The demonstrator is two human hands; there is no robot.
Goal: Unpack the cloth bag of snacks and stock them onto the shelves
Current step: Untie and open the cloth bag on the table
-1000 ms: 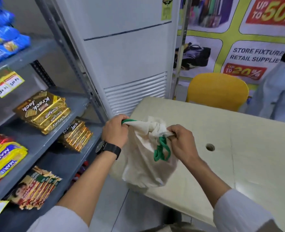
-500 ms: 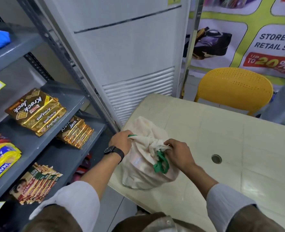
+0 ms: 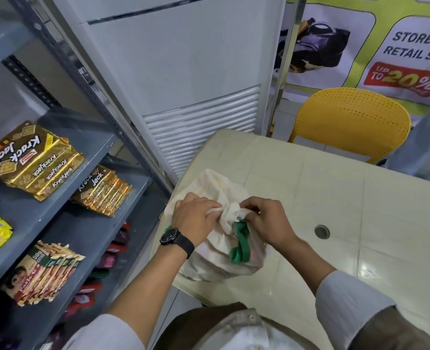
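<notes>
Now each hand, left hand (image 3: 195,218) and right hand (image 3: 267,221), pinches the upright cloth bag (image 3: 219,258) at its upward-pointing neck.

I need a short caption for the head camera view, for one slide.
Both hands, left and right, grip the gathered neck of a cloth bag on a table beside snack shelves.

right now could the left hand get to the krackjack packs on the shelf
Probably yes, once it lets go: the left hand is busy gripping the cloth bag, but nothing stands between it and the Krackjack packs.
</notes>
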